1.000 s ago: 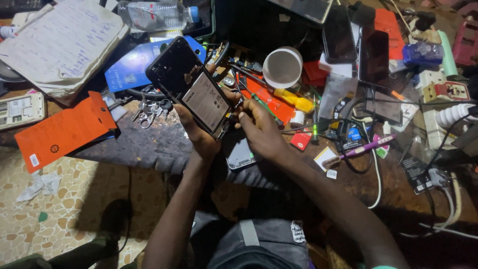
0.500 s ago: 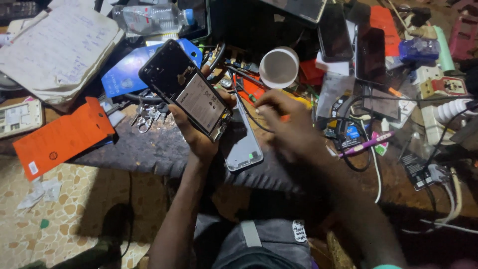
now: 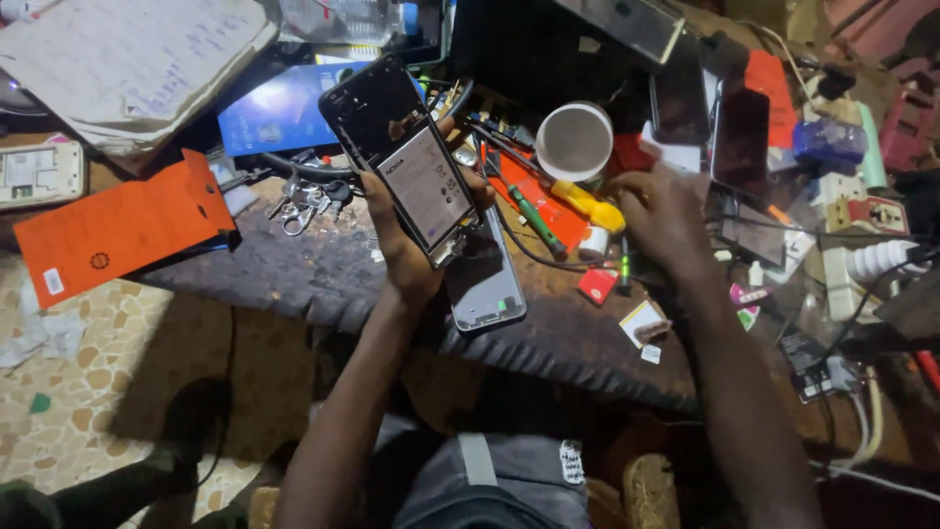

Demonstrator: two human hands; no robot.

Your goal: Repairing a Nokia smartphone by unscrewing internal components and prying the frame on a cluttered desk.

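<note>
Opened smartphone, back cover off, gripped upright in left hand above worn bench edge, as before. Grey back cover lying just beneath that hand. Right hand, beside the phone a second ago, now moved well right, fingers curled down among clutter near yellow-handled screwdriver; grasp cannot be told. White cup beyond.

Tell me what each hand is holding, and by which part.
The left hand grips the opened phone by its lower end. The right hand reaches among tools; whether it holds anything cannot be told.
</note>
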